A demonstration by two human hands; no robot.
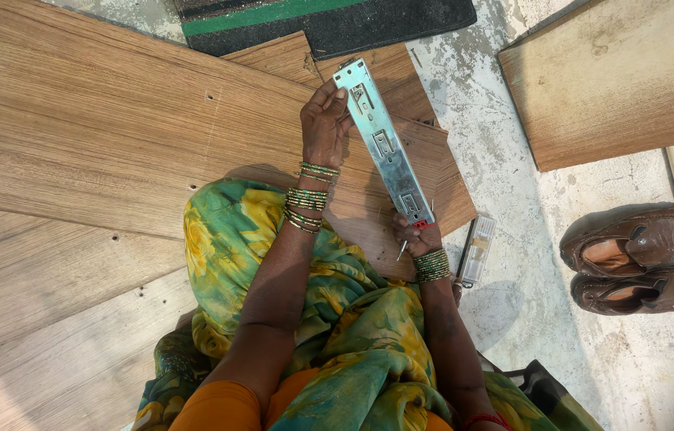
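A long silver metal drawer slide rail (383, 144) is held up between both hands over a wooden board (114, 136). My left hand (324, 126) grips the rail's upper part from its left side. My right hand (418, 238) holds the lower end, where a small red piece shows, and a thin metal screwdriver tip (402, 251) pokes out below the fingers. Both wrists wear several green and gold bangles. A green and yellow flowered cloth (273, 239) covers my lap beneath the arms.
A second slide rail (476, 251) lies on the concrete floor right of my right hand. A pair of brown leather shoes (644, 259) stands at the right. Another wooden panel (616, 76) lies top right, a dark mat with a green stripe (329, 20) at top.
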